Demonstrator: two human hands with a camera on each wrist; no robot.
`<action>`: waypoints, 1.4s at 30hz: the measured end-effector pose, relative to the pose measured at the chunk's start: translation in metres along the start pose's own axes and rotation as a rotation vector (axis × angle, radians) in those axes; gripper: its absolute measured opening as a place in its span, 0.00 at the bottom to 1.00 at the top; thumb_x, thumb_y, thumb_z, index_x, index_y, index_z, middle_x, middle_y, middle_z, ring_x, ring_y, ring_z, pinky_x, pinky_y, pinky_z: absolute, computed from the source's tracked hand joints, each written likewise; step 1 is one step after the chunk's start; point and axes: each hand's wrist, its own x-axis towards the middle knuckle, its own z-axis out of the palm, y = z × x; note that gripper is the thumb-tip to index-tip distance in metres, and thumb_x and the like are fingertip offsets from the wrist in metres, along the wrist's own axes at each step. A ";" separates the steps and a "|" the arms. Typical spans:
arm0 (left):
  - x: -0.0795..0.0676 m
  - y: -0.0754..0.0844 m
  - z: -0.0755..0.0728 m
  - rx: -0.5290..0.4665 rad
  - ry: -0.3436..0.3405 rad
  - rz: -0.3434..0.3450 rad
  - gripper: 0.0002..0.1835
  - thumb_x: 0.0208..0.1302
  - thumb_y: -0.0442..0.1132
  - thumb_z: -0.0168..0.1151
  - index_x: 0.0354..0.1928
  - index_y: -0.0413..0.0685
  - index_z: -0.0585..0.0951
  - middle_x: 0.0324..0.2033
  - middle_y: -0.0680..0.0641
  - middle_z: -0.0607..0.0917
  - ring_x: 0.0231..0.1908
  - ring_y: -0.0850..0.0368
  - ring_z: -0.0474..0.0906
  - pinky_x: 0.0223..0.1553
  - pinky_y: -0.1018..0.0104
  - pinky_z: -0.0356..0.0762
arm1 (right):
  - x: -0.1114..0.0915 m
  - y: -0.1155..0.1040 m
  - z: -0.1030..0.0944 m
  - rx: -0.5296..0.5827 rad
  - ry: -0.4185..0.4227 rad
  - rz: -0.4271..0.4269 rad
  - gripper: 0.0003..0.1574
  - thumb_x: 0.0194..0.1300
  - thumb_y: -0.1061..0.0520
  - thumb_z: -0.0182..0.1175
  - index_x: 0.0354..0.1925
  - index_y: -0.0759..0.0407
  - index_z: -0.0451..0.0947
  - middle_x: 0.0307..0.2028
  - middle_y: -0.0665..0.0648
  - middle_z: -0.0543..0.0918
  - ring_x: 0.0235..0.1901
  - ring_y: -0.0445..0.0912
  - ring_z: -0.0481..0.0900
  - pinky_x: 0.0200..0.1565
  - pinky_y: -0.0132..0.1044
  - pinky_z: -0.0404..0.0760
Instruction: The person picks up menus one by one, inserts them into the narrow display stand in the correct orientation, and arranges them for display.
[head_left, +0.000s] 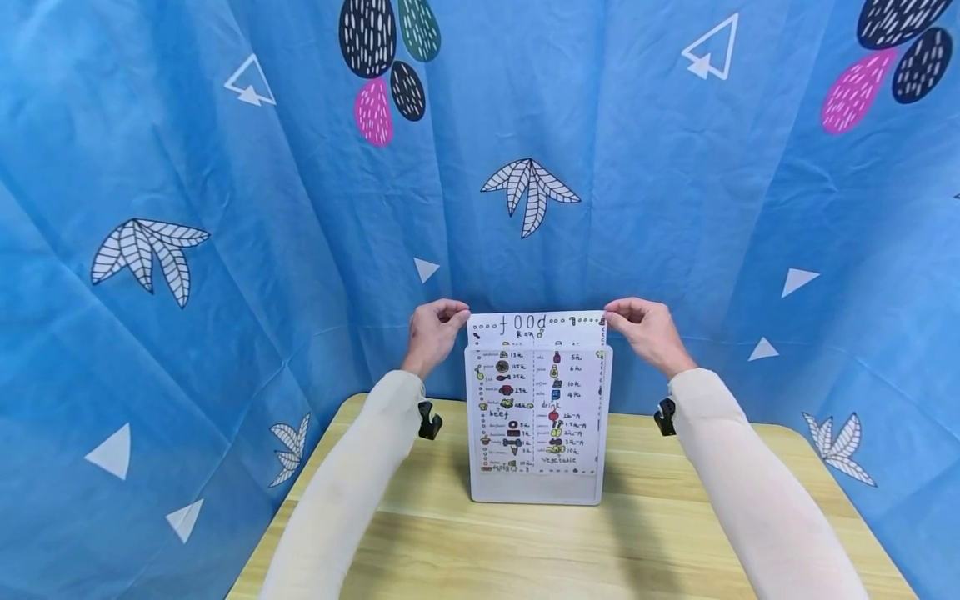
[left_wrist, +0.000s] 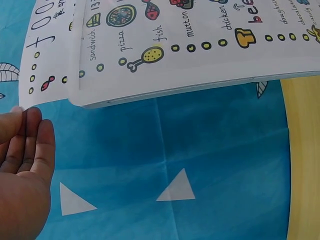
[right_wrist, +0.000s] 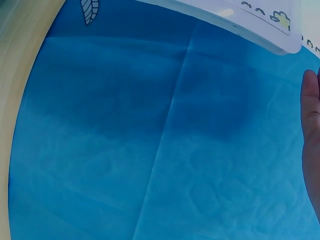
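A paper food menu [head_left: 536, 329] with small drawings and prices stands partly inside an upright clear frame with a white border [head_left: 536, 490]. Its top strip sticks out above the frame's upper edge. My left hand [head_left: 435, 335] pinches the menu's upper left corner between thumb and fingers; the left wrist view shows this pinch at the paper's corner [left_wrist: 31, 95]. At the upper right corner, my right hand [head_left: 651, 333] pinches the paper too. In the right wrist view only part of the right hand [right_wrist: 311, 135] shows, beside the frame's corner [right_wrist: 285, 45].
The frame stands on a light wooden table [head_left: 525, 550]. Behind and at both sides hangs a blue curtain [head_left: 637, 208] printed with leaves, triangles and drops. Dark wrist devices [head_left: 430, 421] sit at both cuffs.
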 end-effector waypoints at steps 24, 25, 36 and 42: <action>-0.007 -0.010 0.004 -0.003 -0.010 -0.023 0.07 0.69 0.38 0.65 0.42 0.42 0.87 0.36 0.45 0.85 0.39 0.50 0.79 0.39 0.61 0.75 | -0.006 0.005 0.003 -0.004 -0.022 0.020 0.14 0.73 0.56 0.60 0.49 0.65 0.82 0.41 0.64 0.85 0.39 0.53 0.79 0.34 0.30 0.72; -0.008 -0.010 0.004 -0.006 -0.010 -0.024 0.07 0.69 0.38 0.65 0.42 0.42 0.87 0.36 0.45 0.85 0.38 0.50 0.79 0.39 0.61 0.75 | -0.007 0.006 0.004 -0.002 -0.024 0.023 0.14 0.73 0.56 0.60 0.49 0.65 0.82 0.41 0.64 0.85 0.39 0.55 0.79 0.34 0.31 0.73; -0.010 -0.011 0.006 0.008 -0.026 -0.026 0.08 0.69 0.38 0.65 0.43 0.42 0.87 0.37 0.45 0.86 0.39 0.51 0.79 0.39 0.62 0.76 | -0.012 0.012 0.003 -0.027 -0.043 0.045 0.15 0.74 0.53 0.59 0.49 0.64 0.82 0.41 0.63 0.84 0.38 0.50 0.77 0.35 0.33 0.72; -0.010 -0.012 0.007 0.009 -0.023 -0.019 0.07 0.68 0.38 0.66 0.42 0.43 0.87 0.36 0.45 0.86 0.39 0.51 0.79 0.39 0.61 0.77 | -0.013 0.013 0.003 -0.032 -0.043 0.042 0.16 0.74 0.52 0.60 0.49 0.64 0.82 0.41 0.62 0.85 0.37 0.49 0.76 0.35 0.33 0.72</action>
